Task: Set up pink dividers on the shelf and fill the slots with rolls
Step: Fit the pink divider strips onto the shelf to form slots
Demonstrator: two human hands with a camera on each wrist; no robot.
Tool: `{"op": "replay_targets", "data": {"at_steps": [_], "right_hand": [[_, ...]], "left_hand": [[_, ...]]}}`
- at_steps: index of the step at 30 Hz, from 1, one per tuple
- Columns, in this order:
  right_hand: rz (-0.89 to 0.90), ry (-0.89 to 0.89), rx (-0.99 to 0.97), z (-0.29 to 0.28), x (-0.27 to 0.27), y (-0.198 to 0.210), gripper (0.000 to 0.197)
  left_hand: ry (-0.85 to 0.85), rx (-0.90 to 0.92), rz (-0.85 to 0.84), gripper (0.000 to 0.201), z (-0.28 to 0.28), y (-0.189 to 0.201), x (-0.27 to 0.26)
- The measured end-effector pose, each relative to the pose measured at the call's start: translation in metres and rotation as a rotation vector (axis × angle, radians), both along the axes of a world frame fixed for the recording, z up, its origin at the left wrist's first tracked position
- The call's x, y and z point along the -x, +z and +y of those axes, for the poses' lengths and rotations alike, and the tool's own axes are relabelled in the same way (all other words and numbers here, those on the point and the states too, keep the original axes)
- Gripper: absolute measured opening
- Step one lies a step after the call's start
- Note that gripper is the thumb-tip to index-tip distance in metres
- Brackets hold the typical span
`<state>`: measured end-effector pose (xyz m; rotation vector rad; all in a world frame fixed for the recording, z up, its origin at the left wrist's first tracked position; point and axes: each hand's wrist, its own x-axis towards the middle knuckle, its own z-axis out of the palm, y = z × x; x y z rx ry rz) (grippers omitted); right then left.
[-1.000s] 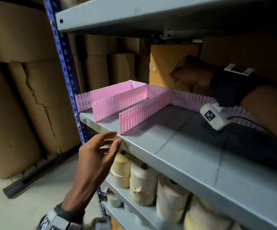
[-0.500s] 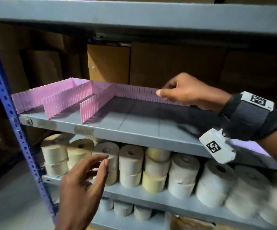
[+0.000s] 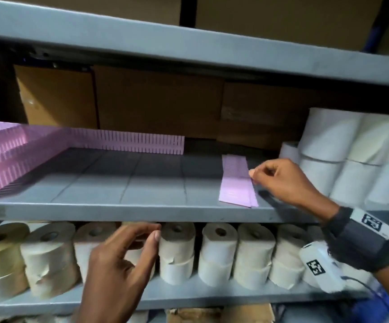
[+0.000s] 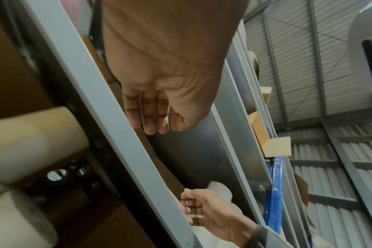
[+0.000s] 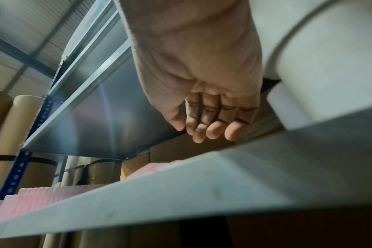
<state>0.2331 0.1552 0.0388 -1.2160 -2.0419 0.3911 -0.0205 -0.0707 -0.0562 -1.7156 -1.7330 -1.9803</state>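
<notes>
From the head camera, a person's right hand (image 3: 289, 183) reaches onto the grey middle shelf (image 3: 142, 209), forefinger and thumb meeting at the right edge of loose pink dividers (image 3: 236, 181) lying flat near the shelf's front; whether they actually pinch the strips cannot be told. The left hand (image 3: 119, 269) hovers lower, in front of the bottom shelf, fingers loosely curved and slightly apart, holding nothing. Standing pink dividers (image 3: 123, 143) already line the back of the middle shelf and form slots (image 3: 4, 159) at its left end; no rolls are visible in those slots. White rolls (image 3: 342, 159) are stacked at the shelf's right end, and cream rolls (image 3: 219, 250) fill the shelf below in double rows. Brown cartons (image 3: 156, 101) stand behind.

From the left wrist camera, the left hand (image 4: 157, 94) shows straight fingers held side by side beside the shelf's grey edge (image 4: 117, 134), with the right hand (image 4: 206, 211) farther along.

From the right wrist camera, the right hand (image 5: 204, 104) hangs over the shelf lip (image 5: 181, 193), fingers bent together, thumb close to the forefinger; a white roll (image 5: 321, 75) sits just beside it.
</notes>
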Motion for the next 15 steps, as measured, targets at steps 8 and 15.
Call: {"op": "replay_targets", "data": {"at_steps": [8, 15], "right_hand": [[0.031, 0.070, 0.002, 0.054, -0.024, -0.038, 0.012], [-0.030, 0.155, -0.019, 0.071, -0.024, -0.057, 0.021]], "left_hand": [[-0.089, 0.202, 0.459, 0.034, 0.099, 0.036, -0.065], [-0.064, 0.334, 0.622, 0.044, 0.133, 0.027, -0.078]]}}
